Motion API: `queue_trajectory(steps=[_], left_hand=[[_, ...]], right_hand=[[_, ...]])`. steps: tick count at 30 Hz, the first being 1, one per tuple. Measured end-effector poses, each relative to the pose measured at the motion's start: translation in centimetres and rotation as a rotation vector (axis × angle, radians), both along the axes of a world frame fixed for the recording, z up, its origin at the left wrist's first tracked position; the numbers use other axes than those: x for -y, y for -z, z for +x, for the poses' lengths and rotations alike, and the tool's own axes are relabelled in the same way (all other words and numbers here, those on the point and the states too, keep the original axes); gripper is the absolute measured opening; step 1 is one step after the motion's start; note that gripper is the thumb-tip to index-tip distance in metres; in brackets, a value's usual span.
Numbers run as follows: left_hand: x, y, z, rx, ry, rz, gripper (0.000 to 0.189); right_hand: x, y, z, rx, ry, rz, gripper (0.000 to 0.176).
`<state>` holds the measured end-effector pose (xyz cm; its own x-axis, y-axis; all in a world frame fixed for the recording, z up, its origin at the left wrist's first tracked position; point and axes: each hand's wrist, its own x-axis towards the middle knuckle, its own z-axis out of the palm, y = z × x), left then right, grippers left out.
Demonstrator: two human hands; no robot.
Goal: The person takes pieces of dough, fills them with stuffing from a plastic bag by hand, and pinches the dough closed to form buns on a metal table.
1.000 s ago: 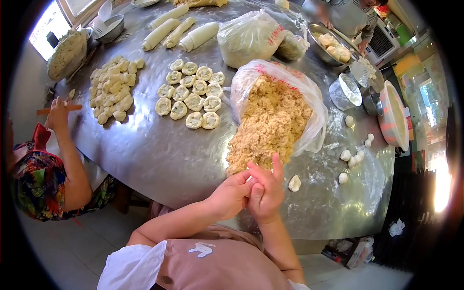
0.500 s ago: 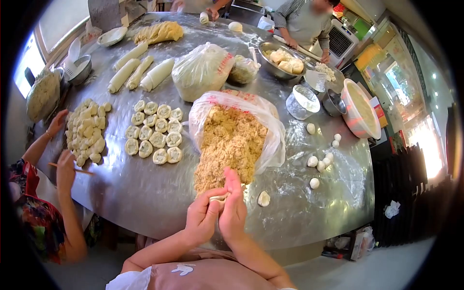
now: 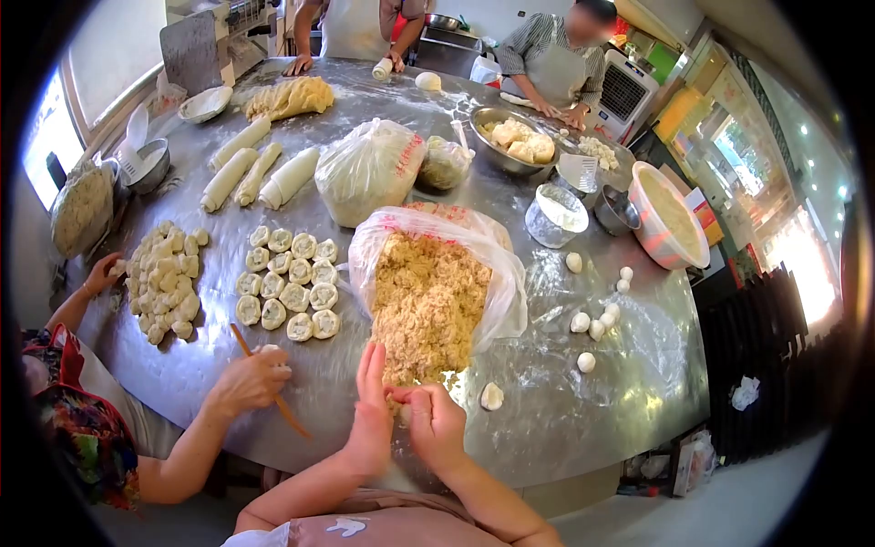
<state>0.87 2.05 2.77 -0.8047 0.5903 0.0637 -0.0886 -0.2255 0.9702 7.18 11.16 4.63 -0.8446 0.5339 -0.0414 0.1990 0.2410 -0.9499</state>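
Golden, crumbly mixture (image 3: 428, 296) heaps from a crinkled, translucent bag (image 3: 504, 284) mid-frame! Lower centre, left hand (image 3: 368, 424) straight-fingered, right hand (image 3: 435, 427) curled, contents unclear.

Brt lt via L window (image 3: 52, 128), glare on tbl (image 3: 547, 438), fisheye edges

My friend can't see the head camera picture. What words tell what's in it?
A person's left hand and right hand are close together at a crumbly tan heap spilling from a plastic bag on a metal table. To the left lie dough rounds and dough lumps, and a co-worker's hand holds a thin stick.
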Motion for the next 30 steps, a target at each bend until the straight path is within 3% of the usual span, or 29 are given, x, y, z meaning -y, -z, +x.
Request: queue_trajectory(steps=[2, 3, 4, 6, 9, 11, 13, 16, 19, 22, 25, 26, 29, 30], left_hand=[[-0.6, 1.5, -0.6, 0.301, 0.076, 0.059, 0.094], [-0.7, 1.9, -0.3, 0.279, 0.117, 0.064, 0.087], [-0.7, 2.3, 0.1, 0.257, 0.158, 0.068, 0.08], [-0.7, 1.0, 0.6, 0.354, 0.211, 0.067, 0.067], [0.1, 1.8, 1.8, 0.301, 0.253, -0.022, 0.061], [-0.5, 0.2, 1.6, 0.506, 0.223, 0.105, 0.056], [-1.0, -1.3, 1.3, 0.738, 0.175, 0.16, 0.055], [-1.1, -0.7, 0.9, 0.512, 0.078, 0.045, 0.045], [-1.4, -1.0, 0.4, 0.477, -0.096, -0.133, 0.04], [-1.0, -0.7, -1.3, 0.53, -0.236, 0.053, 0.046], [0.1, -0.1, -2.9, 0.499, -0.395, 0.21, 0.048], [0.3, 0.3, -3.1, 0.414, -0.413, 0.105, 0.051], [0.7, 0.1, -2.4, 0.073, -0.195, 0.04, 0.054], [0.5, -0.7, -1.3, 0.26, -0.219, 0.125, 0.061]], right_hand=[[1.0, 0.9, -0.4, -0.218, -0.022, 0.134, 0.023], [1.2, 1.3, -0.6, -0.326, -0.035, 0.201, 0.025], [0.6, 1.8, -0.7, -0.384, -0.198, 0.33, 0.039], [-0.5, 1.9, -1.4, -0.32, -0.113, 0.306, 0.042], [-2.5, 2.2, -2.8, -0.225, 0.059, 0.365, 0.052], [-3.2, 1.7, -3.3, -0.286, 0.109, 0.474, 0.054], [-1.6, 0.8, -3.0, -0.375, -0.038, 0.322, 0.068], [0.0, -0.9, -2.4, -0.453, -0.132, 0.253, 0.083], [0.6, -0.4, -2.6, -0.531, -0.075, 0.22, 0.082], [1.2, -0.5, -2.1, -0.534, -0.043, 0.241, 0.077], [1.6, 1.2, -1.2, -0.344, -0.064, 0.135, 0.066], [2.3, 1.6, -1.0, -0.326, -0.084, 0.053, 0.059], [3.4, 2.3, -0.8, -0.235, -0.095, -0.163, 0.04], [2.7, 2.3, -0.7, -0.184, -0.064, -0.212, 0.034]])
